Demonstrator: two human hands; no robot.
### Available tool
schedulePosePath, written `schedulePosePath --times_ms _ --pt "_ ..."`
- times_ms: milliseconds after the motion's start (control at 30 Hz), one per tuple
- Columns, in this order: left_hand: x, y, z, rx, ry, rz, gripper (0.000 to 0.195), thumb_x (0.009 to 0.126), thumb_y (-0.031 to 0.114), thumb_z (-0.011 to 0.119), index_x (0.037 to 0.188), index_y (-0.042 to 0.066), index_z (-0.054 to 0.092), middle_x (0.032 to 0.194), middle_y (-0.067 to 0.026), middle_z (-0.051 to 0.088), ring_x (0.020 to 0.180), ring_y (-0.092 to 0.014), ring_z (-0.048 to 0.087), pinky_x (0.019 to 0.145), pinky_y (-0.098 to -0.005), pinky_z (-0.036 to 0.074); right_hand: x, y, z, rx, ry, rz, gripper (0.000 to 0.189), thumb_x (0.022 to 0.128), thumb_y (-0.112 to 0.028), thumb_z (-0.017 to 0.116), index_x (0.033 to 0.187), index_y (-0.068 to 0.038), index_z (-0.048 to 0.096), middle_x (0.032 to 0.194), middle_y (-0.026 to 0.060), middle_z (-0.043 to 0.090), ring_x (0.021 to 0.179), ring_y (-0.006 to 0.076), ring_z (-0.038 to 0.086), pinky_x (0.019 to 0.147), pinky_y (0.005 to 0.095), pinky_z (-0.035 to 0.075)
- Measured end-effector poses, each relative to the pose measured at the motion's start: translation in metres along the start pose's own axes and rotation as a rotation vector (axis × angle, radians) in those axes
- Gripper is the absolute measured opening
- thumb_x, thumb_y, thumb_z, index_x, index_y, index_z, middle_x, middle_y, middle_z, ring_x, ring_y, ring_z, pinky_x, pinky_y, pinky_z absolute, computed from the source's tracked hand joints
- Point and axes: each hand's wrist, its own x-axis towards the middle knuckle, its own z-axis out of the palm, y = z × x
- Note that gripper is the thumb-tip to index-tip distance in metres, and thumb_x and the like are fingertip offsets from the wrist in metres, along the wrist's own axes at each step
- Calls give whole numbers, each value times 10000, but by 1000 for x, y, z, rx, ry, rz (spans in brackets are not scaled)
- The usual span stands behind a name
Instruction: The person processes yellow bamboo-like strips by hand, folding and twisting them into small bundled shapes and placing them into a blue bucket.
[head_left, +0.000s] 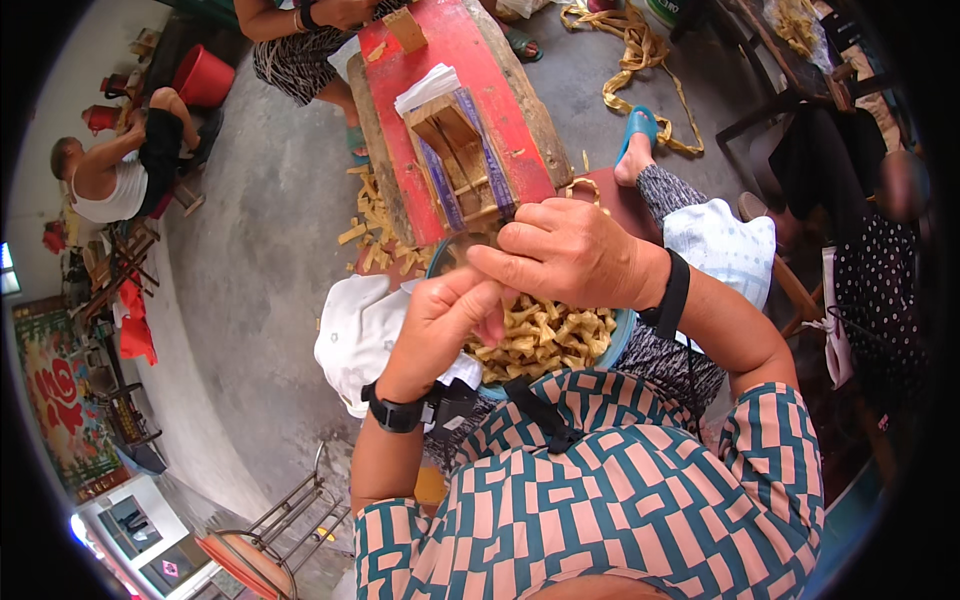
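Observation:
My left hand and my right hand meet above a light-blue basin on my lap. Their fingertips are pinched together; whatever may lie between them is hidden or blurred. Many yellowish-brown knotted pieces fill the basin. Just beyond my hands, a wooden block fixture with purple-printed tape along its sides stands on a red board. White paper or cloth strips lie at the fixture's far end.
Yellow scraps litter the floor left of the board. White cloths lie by my lap. Another person's forearm is across the board. A seated person is at far left. A yellow braided strip lies beyond my foot.

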Motion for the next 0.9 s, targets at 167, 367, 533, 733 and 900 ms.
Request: schedulePosePath --times_ms 167,367,533,733,900 --pt "-30 6 7 -266 -96 116 264 1065 140 553 1046 -66 716 768 -70 690 666 -130 638 616 -269 506 -21 13 -7 -15 145 129 256 855 -131 675 1093 -35 676 892 78 676 837 256 701 689 360 581" --pt "-36 16 20 -330 -139 620 308 968 192 611 1060 -56 768 1166 -271 699 1095 -384 681 952 -457 546 -43 -20 4 411 88 183 177 927 -126 693 1085 -48 686 838 113 684 744 261 709 656 358 569" --pt "-27 31 34 994 13 742 222 787 187 824 894 28 712 1315 -170 664 1203 -387 629 1010 -484 488 -43 -46 -20 1395 -208 694 308 1114 -257 516 1015 -13 675 703 -2 646 630 79 610 592 259 480" --pt "-29 15 59 1246 172 688 192 766 208 812 856 89 692 1036 -49 649 964 -260 664 750 -360 545 -51 -46 -13 1501 -246 874 289 1089 -270 578 1016 -19 698 761 -13 651 638 50 588 568 214 447" --pt "-26 -5 57 1311 246 862 183 786 168 832 939 101 758 1187 -85 668 1048 -285 664 854 -385 558 -55 -53 -5 1814 -16 1126 172 1040 -198 656 1067 -38 713 768 -43 614 601 18 503 528 173 377"
